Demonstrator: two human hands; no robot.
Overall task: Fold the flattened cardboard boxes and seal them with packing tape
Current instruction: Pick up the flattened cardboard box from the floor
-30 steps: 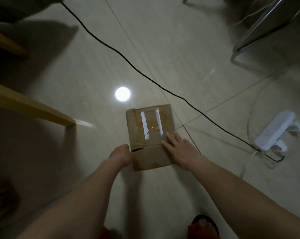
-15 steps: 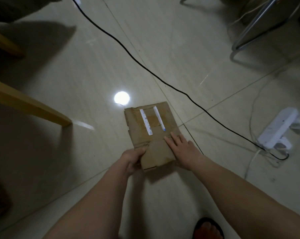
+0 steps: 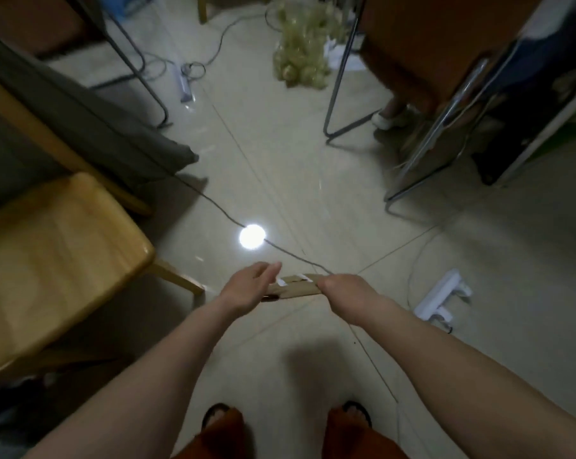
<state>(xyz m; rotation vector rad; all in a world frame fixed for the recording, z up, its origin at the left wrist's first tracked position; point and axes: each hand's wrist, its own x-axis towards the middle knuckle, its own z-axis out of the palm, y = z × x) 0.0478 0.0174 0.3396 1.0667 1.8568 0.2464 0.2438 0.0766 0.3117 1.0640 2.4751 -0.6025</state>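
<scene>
**Flat box lifted between both hands, ready to be opened up**

I read this as the start of the folding step: the flattened brown cardboard box is off the pale tiled floor and held roughly level in front of me, seen almost edge-on, with white label strips showing on its upper face. No packing tape or dispenser is in view, so sealing looks some way off.

My right hand grips the right end of the cardboard, fingers curled round it with the knuckles toward the camera. My left hand sits at the left end; its fingers are stretched out and blurred above the board, and I cannot tell whether the thumb is pinching underneath or the palm is only steadying it. The hands are apart, with the box spanning the gap between them.

The next move, as I judge it, calls for pushing the two creased edges toward each other so the sleeve pops into a rectangle, then turning in the bottom flaps. The left hand needs a firmer hold first.

A thin dark cable runs across the floor beneath the box, and a white power strip lies to the right, both below the working height.
</scene>
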